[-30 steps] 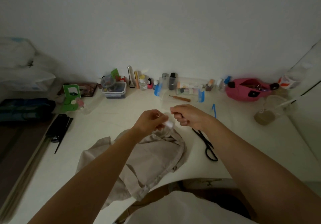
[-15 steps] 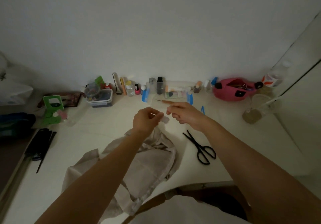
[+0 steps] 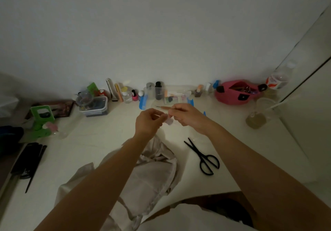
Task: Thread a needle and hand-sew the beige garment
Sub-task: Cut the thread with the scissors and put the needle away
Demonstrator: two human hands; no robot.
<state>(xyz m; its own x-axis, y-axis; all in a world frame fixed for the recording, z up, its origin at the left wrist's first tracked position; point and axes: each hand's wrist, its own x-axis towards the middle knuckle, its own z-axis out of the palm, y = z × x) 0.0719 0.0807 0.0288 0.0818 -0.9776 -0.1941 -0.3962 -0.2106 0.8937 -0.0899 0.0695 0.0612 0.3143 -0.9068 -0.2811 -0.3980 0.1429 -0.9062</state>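
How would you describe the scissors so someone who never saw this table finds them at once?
On the white table, a crumpled beige garment lies at the near edge. Just right of it lie the scissors, tips pointing toward the wall. All black with two loop handles, they lie alone, away from the bottles along the wall.

Hands pinch a small pale thing, perhaps plastic.
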